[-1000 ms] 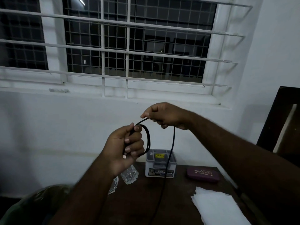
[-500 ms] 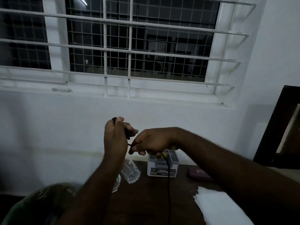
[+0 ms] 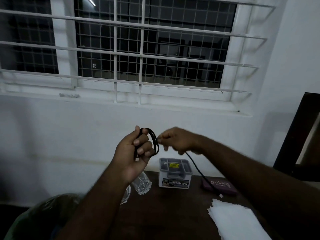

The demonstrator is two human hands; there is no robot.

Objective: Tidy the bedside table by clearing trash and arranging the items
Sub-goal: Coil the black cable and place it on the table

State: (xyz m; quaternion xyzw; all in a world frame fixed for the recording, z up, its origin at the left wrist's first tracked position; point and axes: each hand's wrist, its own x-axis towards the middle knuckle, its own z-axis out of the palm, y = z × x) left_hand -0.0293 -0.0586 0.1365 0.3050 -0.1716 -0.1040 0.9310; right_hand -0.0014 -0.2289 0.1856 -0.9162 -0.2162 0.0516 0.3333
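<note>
A home bedroom: barred window (image 3: 142, 49), wooden bedside table (image 3: 173, 213).

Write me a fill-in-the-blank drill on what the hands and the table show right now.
1. The left hand grips the coiled part of a black ____.
2. The right hand pinches the same cable beside the ____.
3. The white papers lie on the ____ side of the table.
4. The cable's loose end hangs over the purple ____.

Missing words: cable; coil; right; case

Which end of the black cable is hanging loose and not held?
The plug dangling above the purple case; the other end sits in the left hand.
</note>
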